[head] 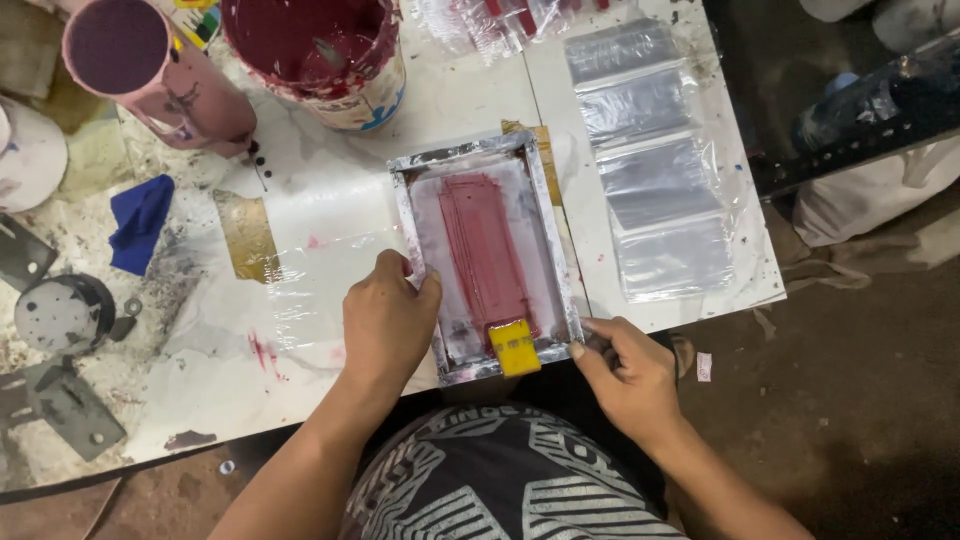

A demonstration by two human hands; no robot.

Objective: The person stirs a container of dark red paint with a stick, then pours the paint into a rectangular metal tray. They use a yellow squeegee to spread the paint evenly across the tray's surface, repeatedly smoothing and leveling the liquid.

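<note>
A small metal-framed printing screen (410, 215) smeared with red ink lies on the white table (330, 200). A yellow squeegee (515, 346) rests at its near end. My left hand (385, 320) grips the frame's left rail, thumb over the edge. My right hand (625, 372) pinches the frame's near right corner with its fingertips.
A bucket of dark red ink (320, 50) and a pink cup (150, 75) stand at the back. A row of clear plastic bags (650, 170) lies right of the screen. A blue cloth (140, 222) and metal parts (60, 315) sit at the left. The table's edge runs near my body.
</note>
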